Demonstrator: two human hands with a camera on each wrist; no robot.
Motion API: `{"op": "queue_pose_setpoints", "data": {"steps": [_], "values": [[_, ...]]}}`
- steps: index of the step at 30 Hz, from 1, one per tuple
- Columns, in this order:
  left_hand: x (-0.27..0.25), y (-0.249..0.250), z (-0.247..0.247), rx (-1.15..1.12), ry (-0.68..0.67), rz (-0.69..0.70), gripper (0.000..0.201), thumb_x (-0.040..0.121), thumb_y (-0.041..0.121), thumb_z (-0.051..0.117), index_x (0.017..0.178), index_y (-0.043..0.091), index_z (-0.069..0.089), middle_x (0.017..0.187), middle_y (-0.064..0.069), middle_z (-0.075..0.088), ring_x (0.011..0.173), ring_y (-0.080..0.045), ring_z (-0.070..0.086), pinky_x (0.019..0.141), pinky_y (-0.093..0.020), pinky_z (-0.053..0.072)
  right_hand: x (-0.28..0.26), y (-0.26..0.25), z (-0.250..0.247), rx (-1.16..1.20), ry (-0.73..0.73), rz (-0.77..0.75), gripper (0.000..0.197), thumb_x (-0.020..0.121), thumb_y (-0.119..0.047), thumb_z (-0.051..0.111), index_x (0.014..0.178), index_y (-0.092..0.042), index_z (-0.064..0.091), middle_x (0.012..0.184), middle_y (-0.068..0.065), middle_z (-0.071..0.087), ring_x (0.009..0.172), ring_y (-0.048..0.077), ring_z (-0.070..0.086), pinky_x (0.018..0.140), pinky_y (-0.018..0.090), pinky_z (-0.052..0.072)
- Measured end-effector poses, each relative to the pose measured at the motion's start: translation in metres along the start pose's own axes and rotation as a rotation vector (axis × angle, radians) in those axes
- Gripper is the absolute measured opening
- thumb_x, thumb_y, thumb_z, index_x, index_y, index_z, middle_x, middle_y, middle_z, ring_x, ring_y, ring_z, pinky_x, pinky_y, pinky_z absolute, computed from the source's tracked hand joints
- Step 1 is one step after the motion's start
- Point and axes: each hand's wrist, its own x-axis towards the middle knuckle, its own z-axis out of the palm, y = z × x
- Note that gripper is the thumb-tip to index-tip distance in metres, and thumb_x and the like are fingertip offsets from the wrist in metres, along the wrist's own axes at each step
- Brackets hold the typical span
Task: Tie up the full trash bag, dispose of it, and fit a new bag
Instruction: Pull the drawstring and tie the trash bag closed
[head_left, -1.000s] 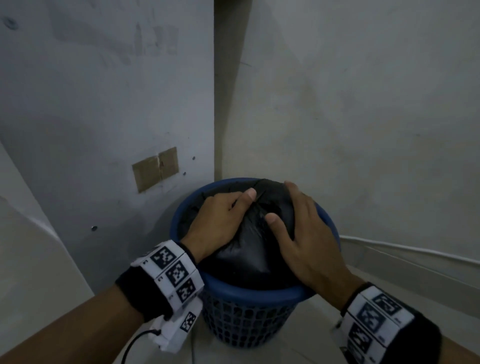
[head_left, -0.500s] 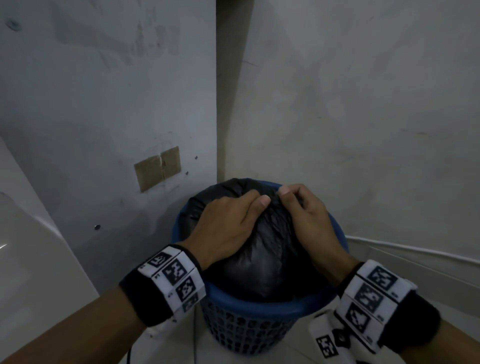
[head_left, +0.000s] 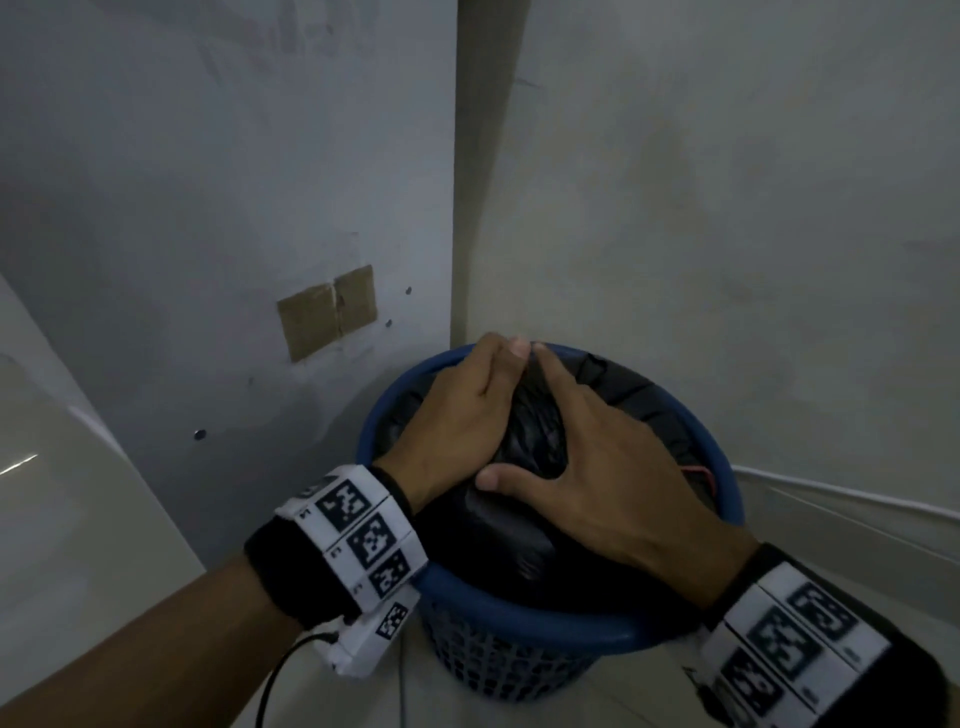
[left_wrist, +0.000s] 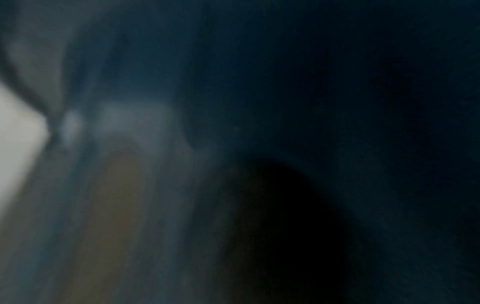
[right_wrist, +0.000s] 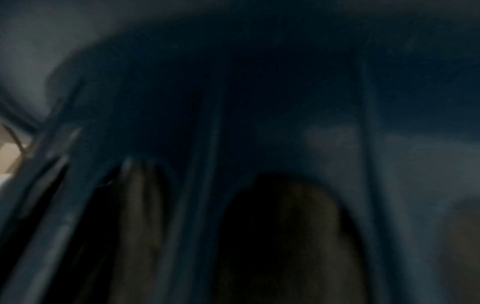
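Note:
A full black trash bag (head_left: 498, 535) sits in a round blue plastic basket (head_left: 519, 618) in the corner of the room. My left hand (head_left: 457, 415) reaches over the bag to the far rim, thumb against fingers, pinching gathered black plastic at the top. Beside it my right hand (head_left: 587, 467) lies spread on the bag, index finger straight toward the far rim and thumb stretched out to the left. Bunched plastic shows between the two hands. Both wrist views are dark and blurred, with only blue plastic and dim finger shapes.
Two grey walls meet just behind the basket. A brown cardboard patch (head_left: 327, 312) is stuck on the left wall. A white cable (head_left: 831, 493) runs along the foot of the right wall. A pale slanted surface (head_left: 62, 519) stands at the left. Tiled floor (head_left: 363, 701) lies below.
Both hands have moved toward the far rim of the basket. The right hand has gone from pinching the bag's top to lying spread over it.

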Motion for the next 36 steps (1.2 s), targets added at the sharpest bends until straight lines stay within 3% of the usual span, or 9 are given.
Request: {"op": "queue_pose_setpoints", "data": {"steps": [4,8,11,16,21,24,27,30,36], "values": [[0.005,-0.002,-0.010,0.583,0.072,0.292,0.037,0.098,0.049,0.033,0.090,0.019,0.054,0.088,0.008,0.052,0.083,-0.011,0.048,0.072,-0.027,0.039,0.005,0.000,0.003,0.014,-0.032,-0.037,0.106,0.060,-0.095,0.036,0.147,-0.045,0.004,0.131,-0.010,0.058,0.108,0.013,0.062,0.090,0.034,0.051],[0.003,0.002,-0.028,0.654,0.155,0.399,0.043,0.097,0.048,0.034,0.091,0.015,0.060,0.094,-0.002,0.058,0.090,-0.020,0.049,0.080,-0.036,0.041,0.012,-0.003,0.003,0.041,-0.074,-0.027,0.086,0.059,-0.094,0.032,0.122,-0.037,0.045,0.094,-0.015,0.064,0.076,0.007,0.063,0.066,0.026,0.051],[-0.006,0.006,-0.040,0.657,0.132,0.250,0.051,0.097,0.053,0.025,0.102,0.017,0.061,0.105,-0.002,0.059,0.101,-0.022,0.051,0.088,-0.041,0.040,0.015,-0.009,0.005,0.031,-0.076,0.055,0.078,0.059,-0.096,0.029,0.093,-0.031,0.056,0.074,-0.014,0.060,0.061,0.007,0.057,0.058,0.028,0.050],[-0.027,0.010,-0.046,0.468,0.203,-0.035,0.049,0.096,0.048,0.029,0.122,0.014,0.052,0.119,0.005,0.047,0.113,-0.010,0.043,0.103,-0.031,0.034,0.021,-0.017,0.005,0.067,-0.146,0.202,0.076,0.062,-0.091,0.028,0.082,-0.027,0.065,0.076,-0.004,0.065,0.062,0.017,0.055,0.054,0.026,0.040],[-0.053,0.034,-0.042,-0.235,0.373,-0.780,0.072,0.091,0.062,0.040,0.149,0.029,0.014,0.153,0.009,0.023,0.133,-0.003,0.032,0.110,-0.026,0.031,0.021,-0.023,0.008,0.127,-0.104,0.241,0.082,0.064,-0.092,0.034,0.092,-0.021,0.064,0.088,0.004,0.072,0.080,0.024,0.067,0.064,0.025,0.043],[-0.076,0.042,-0.035,-0.480,0.236,-1.134,0.082,0.079,0.077,0.037,0.148,0.036,0.021,0.145,0.007,0.044,0.119,-0.013,0.055,0.094,-0.044,0.052,0.007,-0.022,0.011,0.166,-0.034,0.197,0.074,0.069,-0.085,0.042,0.087,-0.015,0.059,0.080,0.004,0.069,0.069,0.022,0.064,0.060,0.030,0.051],[-0.085,0.039,-0.028,-0.660,0.199,-1.227,0.086,0.067,0.087,0.045,0.140,0.043,0.037,0.136,0.006,0.055,0.110,-0.018,0.064,0.078,-0.048,0.058,-0.014,-0.017,0.017,0.204,0.074,0.174,0.077,0.074,-0.082,0.042,0.092,-0.010,0.061,0.082,0.005,0.067,0.067,0.021,0.062,0.055,0.025,0.045],[-0.085,0.038,-0.023,-0.713,0.239,-1.230,0.083,0.067,0.084,0.043,0.138,0.041,0.043,0.131,0.008,0.060,0.111,-0.020,0.064,0.084,-0.052,0.056,-0.026,-0.020,0.025,0.216,0.133,0.180,0.077,0.072,-0.081,0.046,0.092,-0.008,0.058,0.084,0.005,0.063,0.069,0.020,0.060,0.056,0.022,0.041],[-0.078,0.054,-0.024,-0.842,0.150,-1.337,0.075,0.077,0.084,0.029,0.137,0.043,0.047,0.133,0.004,0.060,0.115,-0.029,0.060,0.088,-0.066,0.047,-0.031,-0.043,0.018,0.281,0.028,0.373,0.090,0.059,-0.089,0.043,0.107,-0.013,0.055,0.101,0.002,0.059,0.093,0.024,0.060,0.072,0.038,0.053]]}}
